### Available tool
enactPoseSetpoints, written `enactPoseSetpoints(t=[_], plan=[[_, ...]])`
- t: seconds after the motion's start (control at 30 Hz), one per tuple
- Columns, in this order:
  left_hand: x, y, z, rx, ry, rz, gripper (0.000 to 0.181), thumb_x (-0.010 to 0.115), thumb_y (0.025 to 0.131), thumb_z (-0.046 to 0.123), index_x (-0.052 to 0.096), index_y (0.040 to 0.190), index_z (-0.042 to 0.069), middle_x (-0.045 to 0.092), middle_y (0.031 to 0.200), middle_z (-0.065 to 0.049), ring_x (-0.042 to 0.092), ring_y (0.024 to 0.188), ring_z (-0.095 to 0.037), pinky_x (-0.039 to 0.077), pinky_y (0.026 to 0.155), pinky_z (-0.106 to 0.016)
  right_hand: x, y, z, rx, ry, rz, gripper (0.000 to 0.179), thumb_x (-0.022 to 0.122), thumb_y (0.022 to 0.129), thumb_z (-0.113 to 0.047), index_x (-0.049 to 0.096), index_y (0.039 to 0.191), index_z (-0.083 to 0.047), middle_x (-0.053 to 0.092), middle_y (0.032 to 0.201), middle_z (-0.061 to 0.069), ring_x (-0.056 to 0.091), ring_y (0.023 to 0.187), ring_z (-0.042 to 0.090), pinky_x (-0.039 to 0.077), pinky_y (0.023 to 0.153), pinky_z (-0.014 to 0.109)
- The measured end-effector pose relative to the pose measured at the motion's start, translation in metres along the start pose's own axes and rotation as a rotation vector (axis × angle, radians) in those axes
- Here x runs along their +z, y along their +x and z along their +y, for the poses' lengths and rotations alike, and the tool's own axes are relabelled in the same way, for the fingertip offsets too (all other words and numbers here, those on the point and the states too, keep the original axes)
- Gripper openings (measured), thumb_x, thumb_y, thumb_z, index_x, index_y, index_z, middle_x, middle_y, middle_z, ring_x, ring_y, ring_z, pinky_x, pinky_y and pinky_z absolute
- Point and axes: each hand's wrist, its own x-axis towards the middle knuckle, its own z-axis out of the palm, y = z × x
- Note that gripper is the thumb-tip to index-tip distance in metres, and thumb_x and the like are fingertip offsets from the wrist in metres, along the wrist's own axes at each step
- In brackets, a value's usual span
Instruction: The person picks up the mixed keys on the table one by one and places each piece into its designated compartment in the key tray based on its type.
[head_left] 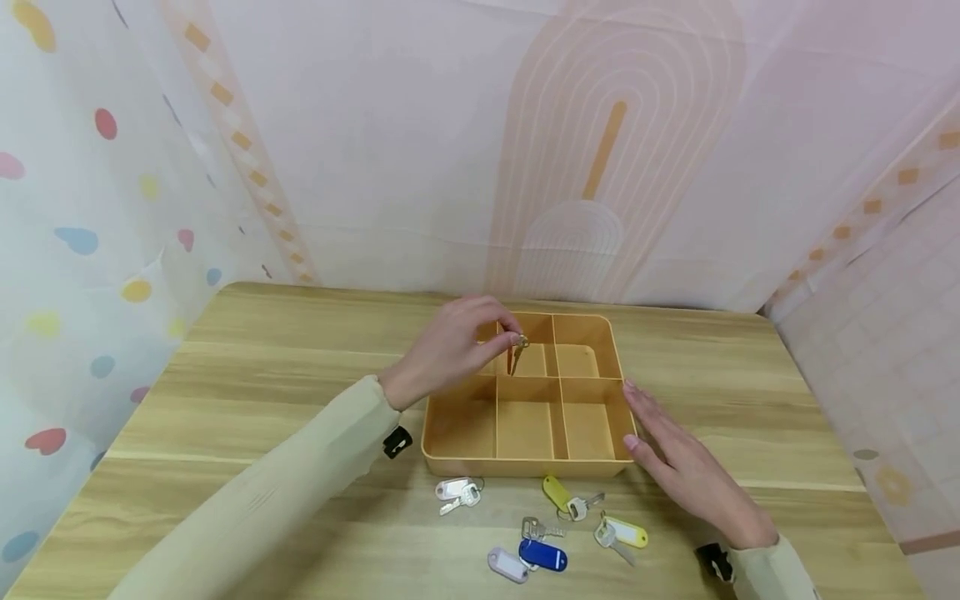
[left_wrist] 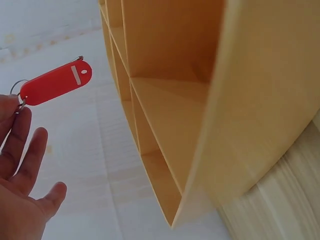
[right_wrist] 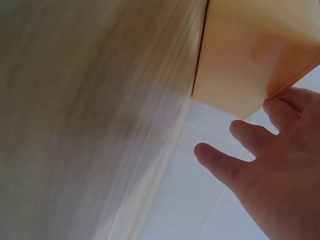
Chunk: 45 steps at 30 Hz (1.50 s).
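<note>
My left hand (head_left: 453, 342) pinches the ring of a key (head_left: 517, 354) with a red tag (left_wrist: 56, 83) between thumb and fingertip. The key hangs over the back middle compartment of an orange-yellow divided box (head_left: 525, 468). In the left wrist view the tag sticks out past the fingertips, with most of the key hidden behind it. At the box's right side, my right hand (head_left: 686, 467) touches the rim with its fingertips, the fingers extended and spread. The box compartments that show hold nothing.
In front of the box lie several tagged keys: one with a white tag (head_left: 452, 487), two with yellow tags (head_left: 557, 493), and a cluster with a blue tag (head_left: 543, 555) and a lilac tag (head_left: 507, 566). A patterned cloth (head_left: 390, 167) hangs behind the wooden table (head_left: 300, 375).
</note>
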Motion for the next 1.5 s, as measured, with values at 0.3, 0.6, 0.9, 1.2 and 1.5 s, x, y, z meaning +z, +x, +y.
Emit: enactPoseSetpoints(t=[0.3,0.6,0.9,1.2,1.5], plan=[[0.009,0.024,-0.008,-0.075,0.028,-0.133,0.01,0.07,0.1,0.016,0.078,0.099,0.01,0.074,0.098,0.001,0.069,0.095,-0.019,0.054,0.09,-0.039,0.001,0.0,0.0,-0.002,0.006,0.005,0.065,0.05,0.111,-0.029,0.019,0.167,-0.019,0.02,0.172,0.009,0.025,0.153,0.042,0.027,0.116,0.067],[0.019,0.036,-0.019,-0.09,0.113,-0.223,0.01,0.071,0.1,0.015,0.079,0.099,0.01,0.077,0.1,0.0,0.069,0.093,-0.019,0.053,0.087,-0.036,0.0,0.001,0.002,-0.005,0.0,0.003,0.065,0.05,0.111,-0.029,0.02,0.167,-0.018,0.021,0.171,0.01,0.025,0.154,0.041,0.027,0.116,0.067],[0.027,0.037,-0.028,-0.142,0.183,-0.316,0.024,0.072,0.1,0.019,0.077,0.119,0.006,0.073,0.123,-0.007,0.067,0.116,-0.024,0.051,0.102,-0.041,-0.003,0.001,0.001,0.0,-0.008,-0.001,0.064,0.05,0.111,-0.03,0.021,0.167,-0.017,0.021,0.171,0.009,0.025,0.153,0.041,0.027,0.116,0.066],[0.017,0.014,-0.025,-0.184,0.22,-0.366,0.065,0.062,0.103,0.043,0.045,0.157,0.011,0.038,0.164,-0.015,0.029,0.153,-0.036,0.027,0.116,-0.071,-0.005,0.001,0.002,-0.002,-0.016,-0.001,0.065,0.05,0.111,-0.03,0.02,0.167,-0.018,0.02,0.171,0.01,0.025,0.153,0.041,0.028,0.115,0.067],[0.002,-0.023,-0.014,-0.192,0.22,-0.349,0.079,0.052,0.102,0.06,0.032,0.164,0.015,0.024,0.17,-0.012,0.014,0.157,-0.04,0.012,0.116,-0.075,-0.009,-0.002,0.003,0.013,-0.017,-0.01,0.065,0.049,0.111,-0.03,0.018,0.168,-0.021,0.019,0.172,0.009,0.024,0.154,0.041,0.028,0.115,0.068]])
